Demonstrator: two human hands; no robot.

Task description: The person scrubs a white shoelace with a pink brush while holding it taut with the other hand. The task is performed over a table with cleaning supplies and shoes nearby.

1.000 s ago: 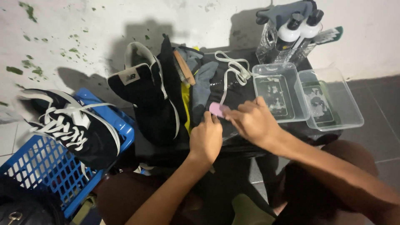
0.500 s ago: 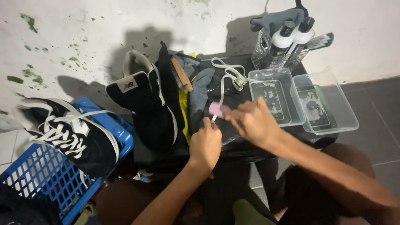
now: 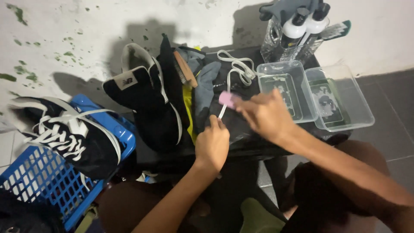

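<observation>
Blue plastic basket (image 3: 47,181) at your far left, carrying one black sneaker with white laces (image 3: 64,138). Second black sneaker (image 3: 146,103) on its side on the dark table (image 3: 254,138), a wooden-backed brush (image 3: 185,69) just behind it. Your left hand (image 3: 212,144): fingers together, pinching the lower end of a white shoelace (image 3: 233,77). Pink block (image 3: 226,98): clamped at the fingertips of your right hand (image 3: 265,114), touching the lace just above your left fingers. Two clear plastic tubs (image 3: 315,92) beside that hand; spray bottles (image 3: 302,32) behind them.
</observation>
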